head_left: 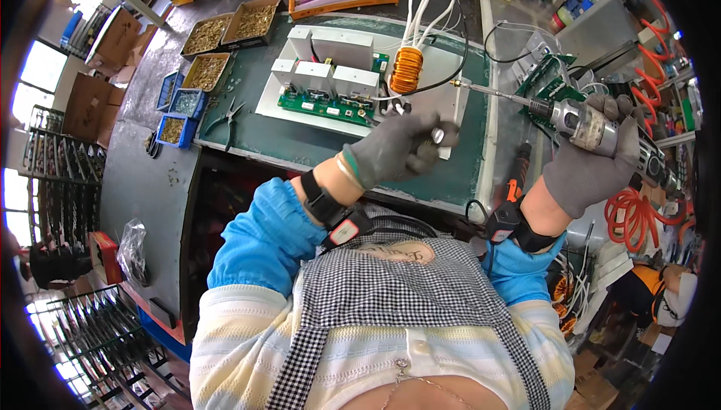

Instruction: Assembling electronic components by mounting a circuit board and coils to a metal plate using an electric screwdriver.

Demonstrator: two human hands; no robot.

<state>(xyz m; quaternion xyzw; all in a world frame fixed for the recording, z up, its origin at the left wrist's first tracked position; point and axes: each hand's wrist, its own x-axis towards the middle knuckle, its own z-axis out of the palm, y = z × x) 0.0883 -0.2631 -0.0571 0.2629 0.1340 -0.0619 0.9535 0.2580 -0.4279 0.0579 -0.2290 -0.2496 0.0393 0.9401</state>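
My right hand [589,166], in a grey glove, is wrapped round a silver power screwdriver [589,126]. Its long thin bit points left, the brass-coloured tip over the right side of a pale metal plate [272,112]. On that plate sit a green circuit board [330,110] with grey heat sinks [342,43] and an orange-wound toroidal coil [406,72] with white leads standing up. My left hand [394,147], also gloved, hovers by the plate's near edge with fingers curled. Something small and shiny shows at its fingertips, too small to name.
Pliers [227,121] lie on the green mat [248,140], left of the plate. Open boxes of small brass-coloured hardware [251,21] and blue bins [174,131] stand farther left. An orange tray [344,6] is behind. Another driver [518,173] and coiled orange hoses [632,218] are at right.
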